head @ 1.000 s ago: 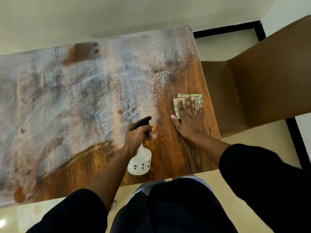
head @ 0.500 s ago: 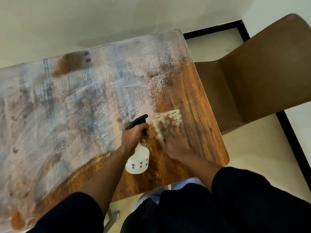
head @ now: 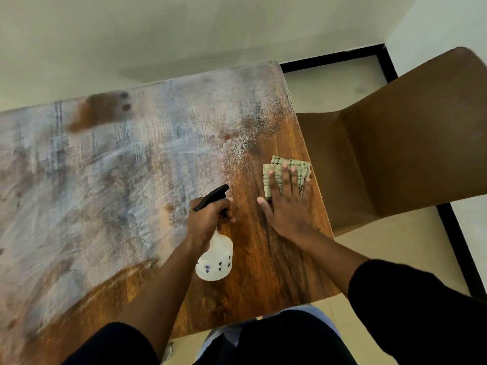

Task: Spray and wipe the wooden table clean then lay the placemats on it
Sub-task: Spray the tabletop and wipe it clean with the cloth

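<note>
Soft, even daylight. The table [head: 110, 185] shines pale on the left. Edges bend and look a bit blurry.

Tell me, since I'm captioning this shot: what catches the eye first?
The table is smeared whitish across its left and middle, with bare brown wood only along the right side. There the right hand presses a checked cloth flat, while the left hand grips a white spray bottle.

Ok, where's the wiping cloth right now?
In the head view, the checked cloth lies flat under the right hand near the table's right edge, beside the brown chair.
</note>
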